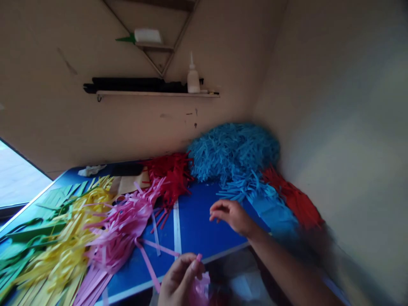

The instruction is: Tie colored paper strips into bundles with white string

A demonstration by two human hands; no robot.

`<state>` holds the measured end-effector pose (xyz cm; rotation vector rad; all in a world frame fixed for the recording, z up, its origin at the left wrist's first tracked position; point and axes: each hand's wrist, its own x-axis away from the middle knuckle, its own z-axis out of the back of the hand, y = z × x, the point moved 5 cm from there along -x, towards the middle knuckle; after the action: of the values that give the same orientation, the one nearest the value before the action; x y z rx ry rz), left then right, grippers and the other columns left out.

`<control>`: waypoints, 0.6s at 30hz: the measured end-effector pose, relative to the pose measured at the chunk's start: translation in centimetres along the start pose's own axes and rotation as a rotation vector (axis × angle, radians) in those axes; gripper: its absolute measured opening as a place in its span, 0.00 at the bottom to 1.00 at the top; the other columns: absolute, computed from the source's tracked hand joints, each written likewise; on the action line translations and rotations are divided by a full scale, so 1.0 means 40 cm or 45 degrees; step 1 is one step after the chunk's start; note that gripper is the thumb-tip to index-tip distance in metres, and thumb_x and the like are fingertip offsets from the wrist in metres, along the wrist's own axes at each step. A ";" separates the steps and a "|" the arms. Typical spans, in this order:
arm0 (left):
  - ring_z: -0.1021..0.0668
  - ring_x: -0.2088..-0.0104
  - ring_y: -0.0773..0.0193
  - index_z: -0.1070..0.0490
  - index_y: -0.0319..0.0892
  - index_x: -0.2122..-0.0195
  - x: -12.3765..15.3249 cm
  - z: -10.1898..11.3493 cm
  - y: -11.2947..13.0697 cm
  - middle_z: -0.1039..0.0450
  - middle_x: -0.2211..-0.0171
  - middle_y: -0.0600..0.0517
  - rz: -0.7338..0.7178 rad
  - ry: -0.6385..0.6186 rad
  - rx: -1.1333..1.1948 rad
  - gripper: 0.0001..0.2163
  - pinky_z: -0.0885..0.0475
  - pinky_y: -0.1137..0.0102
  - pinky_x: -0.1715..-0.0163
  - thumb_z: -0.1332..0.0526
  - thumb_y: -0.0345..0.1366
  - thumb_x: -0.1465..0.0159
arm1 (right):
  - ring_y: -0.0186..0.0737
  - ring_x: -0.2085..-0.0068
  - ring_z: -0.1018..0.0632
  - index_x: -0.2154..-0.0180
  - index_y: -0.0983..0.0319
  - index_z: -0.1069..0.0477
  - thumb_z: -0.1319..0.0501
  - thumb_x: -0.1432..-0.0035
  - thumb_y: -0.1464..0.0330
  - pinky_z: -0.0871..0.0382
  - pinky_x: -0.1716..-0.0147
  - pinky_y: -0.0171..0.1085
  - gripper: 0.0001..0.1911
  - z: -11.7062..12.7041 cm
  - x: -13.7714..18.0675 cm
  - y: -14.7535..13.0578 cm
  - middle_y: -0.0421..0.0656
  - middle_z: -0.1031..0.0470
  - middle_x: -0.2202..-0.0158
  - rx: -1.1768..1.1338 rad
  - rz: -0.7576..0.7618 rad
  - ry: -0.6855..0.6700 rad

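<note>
My left hand (180, 278) is at the bottom middle, thumb and fingers pinched on a pink paper strip (199, 257). More pink paper (200, 285) hangs just below those fingers. Over the blue tabletop (204, 229), my right hand (232, 216) is raised with its fingers curled toward the thumb. Anything between its fingertips is too small to make out. A pile of pink paper strips (127, 223) lies to the left, with loose strips trailing toward my left hand. Light-blue fringed paper (270, 206) lies just beyond my right hand.
Yellow strips (68, 242) and green strips (28, 242) cover the table's left side. Red strips (168, 174) lie at the back, beside a large blue fringed heap (236, 148). Orange-red fringe (296, 199) lines the right wall. Above, a shelf (153, 94) holds a white bottle (193, 80).
</note>
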<state>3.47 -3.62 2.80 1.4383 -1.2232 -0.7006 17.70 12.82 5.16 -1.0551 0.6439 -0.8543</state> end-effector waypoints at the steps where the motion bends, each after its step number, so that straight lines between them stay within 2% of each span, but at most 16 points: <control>1: 0.29 0.75 0.68 0.24 0.41 0.73 0.003 0.004 -0.004 0.28 0.78 0.53 -0.004 0.001 -0.019 0.18 0.31 0.75 0.72 0.30 0.53 0.49 | 0.35 0.68 0.22 0.62 0.63 0.24 0.36 0.41 0.65 0.28 0.67 0.34 0.08 -0.035 0.053 -0.006 0.41 0.23 0.67 -0.274 0.035 -0.025; 3: 0.30 0.77 0.69 0.24 0.41 0.71 0.012 0.011 -0.010 0.27 0.77 0.53 -0.019 0.021 -0.104 0.17 0.32 0.76 0.75 0.31 0.51 0.47 | 0.33 0.70 0.23 0.67 0.62 0.23 0.32 0.45 0.64 0.30 0.68 0.33 0.08 -0.090 0.145 -0.007 0.40 0.24 0.66 -0.700 0.056 -0.003; 4: 0.29 0.77 0.69 0.23 0.41 0.70 0.017 0.012 -0.010 0.26 0.76 0.53 -0.044 0.032 -0.170 0.16 0.32 0.76 0.76 0.32 0.50 0.46 | 0.32 0.70 0.24 0.67 0.62 0.23 0.30 0.47 0.64 0.30 0.68 0.32 0.08 -0.110 0.181 -0.003 0.40 0.24 0.66 -0.817 0.037 0.030; 7: 0.23 0.73 0.64 0.22 0.42 0.68 0.027 0.005 0.007 0.22 0.72 0.50 -0.234 -0.021 -0.409 0.13 0.28 0.75 0.73 0.33 0.47 0.44 | 0.32 0.69 0.25 0.64 0.60 0.24 0.28 0.49 0.65 0.32 0.67 0.30 0.10 -0.137 0.241 0.004 0.38 0.24 0.69 -0.951 -0.062 0.127; 11: 0.19 0.70 0.63 0.20 0.46 0.67 0.031 -0.012 0.035 0.19 0.70 0.51 -0.554 -0.110 -0.661 0.07 0.25 0.74 0.69 0.35 0.41 0.40 | 0.33 0.68 0.24 0.66 0.60 0.26 0.28 0.50 0.65 0.31 0.66 0.30 0.11 -0.129 0.253 -0.011 0.39 0.23 0.69 -0.942 -0.088 0.148; 18: 0.20 0.74 0.68 0.22 0.47 0.67 0.036 -0.023 0.094 0.20 0.73 0.55 -0.922 -0.038 -0.847 0.03 0.26 0.79 0.73 0.36 0.33 0.39 | 0.34 0.64 0.24 0.64 0.59 0.26 0.33 0.45 0.70 0.31 0.62 0.31 0.05 -0.122 0.245 -0.031 0.38 0.23 0.66 -0.600 0.038 0.122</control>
<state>3.59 -4.29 6.88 1.2659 -0.3694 -1.4589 18.61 1.92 3.95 -1.4283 0.9691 -0.7464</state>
